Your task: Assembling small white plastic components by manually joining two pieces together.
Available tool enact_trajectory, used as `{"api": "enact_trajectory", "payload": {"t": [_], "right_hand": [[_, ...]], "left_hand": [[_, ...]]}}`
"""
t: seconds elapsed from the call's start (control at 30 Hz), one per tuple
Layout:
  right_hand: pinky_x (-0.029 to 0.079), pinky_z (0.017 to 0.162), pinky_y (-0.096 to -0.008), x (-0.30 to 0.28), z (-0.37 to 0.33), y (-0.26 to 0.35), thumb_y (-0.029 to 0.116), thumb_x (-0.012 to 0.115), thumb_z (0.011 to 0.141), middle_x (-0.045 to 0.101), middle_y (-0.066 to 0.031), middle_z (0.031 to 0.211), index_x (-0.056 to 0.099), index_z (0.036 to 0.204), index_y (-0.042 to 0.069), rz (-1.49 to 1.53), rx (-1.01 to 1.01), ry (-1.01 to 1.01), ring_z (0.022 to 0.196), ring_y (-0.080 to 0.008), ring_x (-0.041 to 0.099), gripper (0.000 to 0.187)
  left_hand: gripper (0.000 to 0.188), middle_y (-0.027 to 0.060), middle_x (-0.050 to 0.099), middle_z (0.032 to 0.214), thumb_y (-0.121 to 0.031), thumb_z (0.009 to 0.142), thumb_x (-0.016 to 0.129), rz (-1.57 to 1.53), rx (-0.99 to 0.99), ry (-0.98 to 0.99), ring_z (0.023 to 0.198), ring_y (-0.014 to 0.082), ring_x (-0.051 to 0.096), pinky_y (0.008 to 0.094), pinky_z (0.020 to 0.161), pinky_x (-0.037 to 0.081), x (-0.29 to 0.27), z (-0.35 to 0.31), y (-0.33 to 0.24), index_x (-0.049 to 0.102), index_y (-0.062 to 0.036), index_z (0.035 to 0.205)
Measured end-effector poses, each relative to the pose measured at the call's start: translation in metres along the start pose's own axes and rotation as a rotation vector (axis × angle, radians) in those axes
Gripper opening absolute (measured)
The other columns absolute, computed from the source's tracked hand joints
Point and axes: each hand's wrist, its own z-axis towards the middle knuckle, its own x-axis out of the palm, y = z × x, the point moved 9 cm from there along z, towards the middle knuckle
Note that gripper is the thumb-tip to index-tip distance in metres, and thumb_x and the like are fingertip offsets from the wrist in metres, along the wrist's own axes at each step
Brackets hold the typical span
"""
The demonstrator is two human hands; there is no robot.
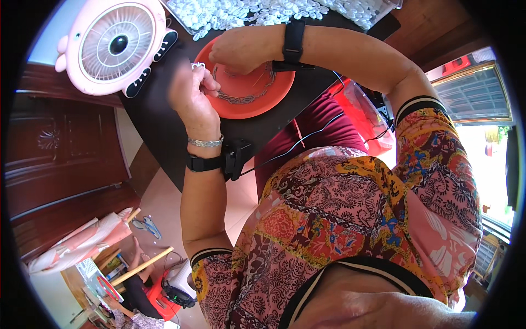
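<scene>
"Where's that small white piece (pixel 198 65)?"

"Pinched in the left hand (pixel 198 107), near the right hand (pixel 241 50), whose grip I can't make out."

"And those thin metal pieces (pixel 241 100)?"

"Below the right hand, in the red dish (pixel 276 101). Best pinch lightly, steadily."

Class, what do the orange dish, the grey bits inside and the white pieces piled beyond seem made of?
Orange dish: probably plastic, smooth, evenly coloured. Grey bits: likely dull metal, being thin and wiry. White pieces: perhaps glossy plastic, with bright, seemingly translucent surfaces.
</scene>
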Motion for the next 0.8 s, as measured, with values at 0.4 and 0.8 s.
{"api": "enact_trajectory", "payload": {"t": [0.4,0.8], "right_hand": [[0.05,0.068,-0.0211,-0.033,-0.074,-0.033,0.014,0.057,0.091,0.062,-0.0007,0.08,0.062,0.102,-0.001,1.108,0.211,-0.264,0.074,-0.0052,0.059,0.019],[0.049,0.059,-0.0187,-0.038,-0.08,-0.011,0.028,0.061,0.092,0.06,0.0017,0.071,0.063,0.093,0.003,1.381,0.281,-0.422,0.064,-0.004,0.057,0.026]], "left_hand": [[0.014,0.0042,0.049,0.062,-0.009,0.087,0.047,0.126,-0.11,0.139,0.054,0.0118,0.047,0.0234,0.052,0.039,0.024,-0.011,0.003,0.052,-0.0014,0.076],[0.012,0.0006,0.052,0.063,-0.008,0.086,0.052,0.129,-0.095,0.264,0.057,0.0069,0.048,0.0197,0.053,0.037,0.038,-0.019,0.002,0.055,-0.0018,0.077]]}}
